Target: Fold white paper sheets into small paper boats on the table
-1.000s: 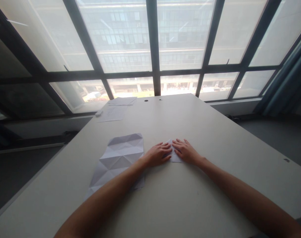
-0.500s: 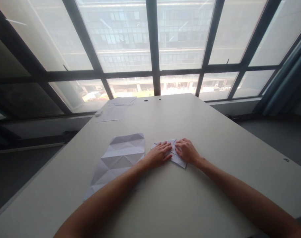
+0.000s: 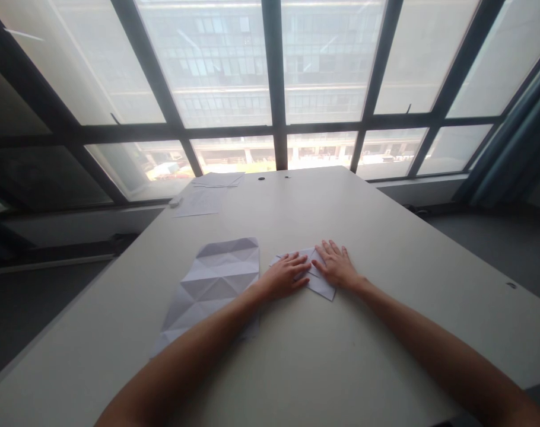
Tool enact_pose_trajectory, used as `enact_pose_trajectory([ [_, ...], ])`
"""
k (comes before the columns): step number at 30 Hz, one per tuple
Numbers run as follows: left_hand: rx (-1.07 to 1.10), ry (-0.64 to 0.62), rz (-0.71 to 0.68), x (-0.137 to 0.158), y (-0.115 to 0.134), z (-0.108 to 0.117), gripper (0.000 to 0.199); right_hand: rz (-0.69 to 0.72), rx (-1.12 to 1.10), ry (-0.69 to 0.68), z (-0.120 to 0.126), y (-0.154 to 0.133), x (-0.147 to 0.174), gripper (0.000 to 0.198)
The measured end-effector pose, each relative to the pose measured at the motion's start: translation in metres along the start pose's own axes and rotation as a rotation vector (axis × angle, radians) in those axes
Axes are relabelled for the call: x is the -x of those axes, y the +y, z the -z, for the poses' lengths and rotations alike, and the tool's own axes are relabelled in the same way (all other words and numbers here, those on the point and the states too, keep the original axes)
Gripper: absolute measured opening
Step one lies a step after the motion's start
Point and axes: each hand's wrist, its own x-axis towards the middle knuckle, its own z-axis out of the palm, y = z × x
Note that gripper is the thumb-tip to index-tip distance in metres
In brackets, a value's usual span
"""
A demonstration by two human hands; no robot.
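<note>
A folded piece of white paper (image 3: 322, 287) lies on the table under both hands, partly covered by them. My left hand (image 3: 284, 276) rests flat across its left part, fingers stretched out and pointing right. On the right edge of the folded paper lies my right hand (image 3: 336, 265), palm down with its fingers spread. To the left, a larger creased sheet of paper (image 3: 221, 270) shows a grid of fold lines. My left forearm hides the near part of that sheet.
The white table (image 3: 305, 367) reaches out toward tall windows. At its far left are several loose papers (image 3: 199, 203) and a small white object (image 3: 175, 202). A dark round hole (image 3: 261, 178) sits near the far edge. A curtain (image 3: 505, 136) hangs at the right.
My right hand has opened from bent, gathered fingers to spread, flat ones, its fingertips reaching a little farther away. My left hand and the papers have stayed almost in place.
</note>
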Motion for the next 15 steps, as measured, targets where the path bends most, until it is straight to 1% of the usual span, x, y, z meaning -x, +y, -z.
enact_pose_trajectory([
  [5, -0.003, -0.01, -0.015, 0.0001, -0.0004, 0.0008, 0.046, -0.016, -0.047, -0.001, 0.0015, 0.0001, -0.0009, 0.062],
  [9, 0.009, -0.018, -0.011, 0.0005, -0.0016, 0.0, 0.044, -0.057, -0.122, 0.08, 0.0044, 0.0012, -0.002, 0.053],
  [11, 0.024, -0.008, -0.007, 0.0005, -0.0013, -0.0003, 0.042, -0.04, -0.124, 0.104, 0.0057, 0.0013, -0.0015, 0.051],
  [13, 0.047, 0.015, 0.003, 0.0001, -0.0004, -0.0002, 0.038, 0.003, -0.098, 0.086, 0.0067, 0.0006, -0.0005, 0.048],
  [15, 0.08, 0.042, 0.013, -0.0007, 0.0007, 0.0003, 0.03, 0.035, -0.064, 0.066, 0.0075, -0.0007, 0.0006, 0.046],
])
